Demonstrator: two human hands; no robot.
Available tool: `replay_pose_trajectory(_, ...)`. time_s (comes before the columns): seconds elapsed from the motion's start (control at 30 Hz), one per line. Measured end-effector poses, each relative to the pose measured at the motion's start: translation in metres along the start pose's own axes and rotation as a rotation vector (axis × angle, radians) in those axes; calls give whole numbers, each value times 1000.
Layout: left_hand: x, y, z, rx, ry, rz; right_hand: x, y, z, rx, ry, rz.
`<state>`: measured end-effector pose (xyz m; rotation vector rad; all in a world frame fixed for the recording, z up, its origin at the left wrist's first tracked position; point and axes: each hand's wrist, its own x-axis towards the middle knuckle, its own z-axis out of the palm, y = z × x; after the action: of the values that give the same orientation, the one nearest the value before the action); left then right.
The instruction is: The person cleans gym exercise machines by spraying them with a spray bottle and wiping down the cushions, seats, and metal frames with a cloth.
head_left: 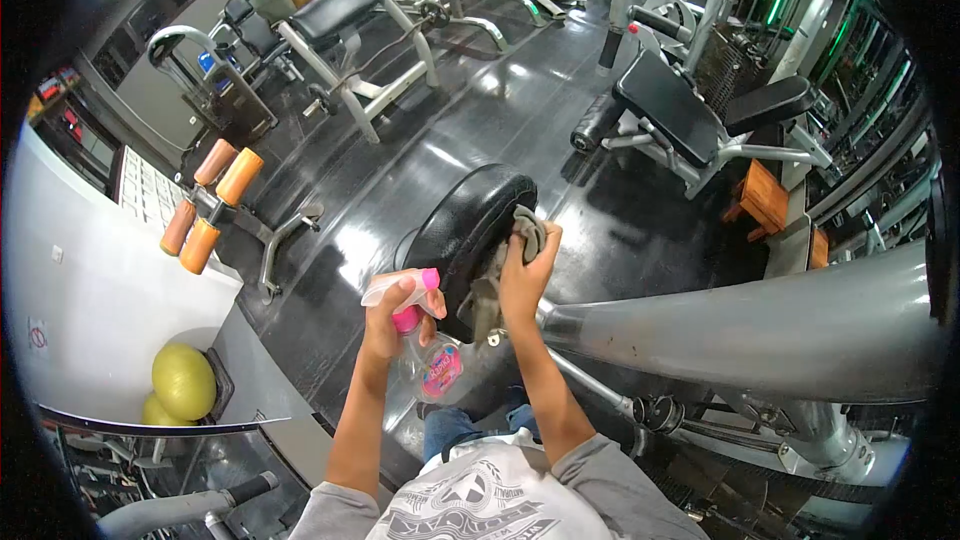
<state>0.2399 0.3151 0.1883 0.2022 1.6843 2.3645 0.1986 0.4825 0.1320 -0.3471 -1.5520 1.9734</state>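
My left hand [385, 315] is wrapped round the neck of a clear spray bottle [440, 368] with a pink and white trigger head and a pink label. In my right hand [527, 275] is a bunched grey cloth [528, 232], pressed to the side edge of a black padded seat [470, 210]. More of the cloth appears to hang below that hand. The seat is tilted, and its glossy top faces up and left. The bottle is just to the left of the seat's lower end.
A thick grey machine tube [740, 325] runs along my right. Ahead stand a padded bench [340, 8] and another black bench [668, 105]. Orange foam rollers [239, 177] and a yellow-green exercise ball [184, 381] are at left. A wooden box [764, 198] sits at right.
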Motion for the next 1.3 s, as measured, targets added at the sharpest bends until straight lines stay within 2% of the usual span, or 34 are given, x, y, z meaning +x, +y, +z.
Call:
replay_pose_trajectory(0.07,-1,0,1,74,5,22,-2,-8,2,7,1,-46)
replay_pose_trajectory(0.13,0,0,-2,26,-2,16,-24,-7,1,-209,-19,-240)
replay_pose_trajectory(0.2,-1,-1,-2,-24,-10,5,-49,-12,-5,-213,-121,-417)
replay_pose_trajectory(0.3,-1,-3,-2,43,0,19,-60,-17,-12,-230,-203,-409)
replay_pose_trajectory(0.37,0,-6,-7,-91,-34,1,-42,-19,-16,-244,-236,-496)
replay_pose_trajectory(0.5,-2,-7,-6,-56,-4,6,8,-30,0,-175,-73,-491)
replay_pose_trajectory(0.57,-6,-5,-4,-76,26,0,24,-39,2,-248,-3,-418)
replay_pose_trajectory(0.7,-19,-2,-7,-4,98,-20,-1,-40,-3,-325,-101,-498)
replay_pose_trajectory(0.87,-39,6,-15,87,176,-63,-66,-25,-18,-303,-251,-455)
replay_pose_trajectory(1.0,-45,5,-16,148,210,-18,-90,-9,-30,-248,-363,-442)
replay_pose_trajectory(1.17,-53,1,-15,117,219,-19,-43,-18,-22,-252,-291,-465)
replay_pose_trajectory(1.23,-56,0,-14,119,196,-28,-24,-27,-17,-249,-170,-491)
replay_pose_trajectory(1.3,-59,-1,-14,114,197,-21,-18,-28,-11,-190,-142,-435)
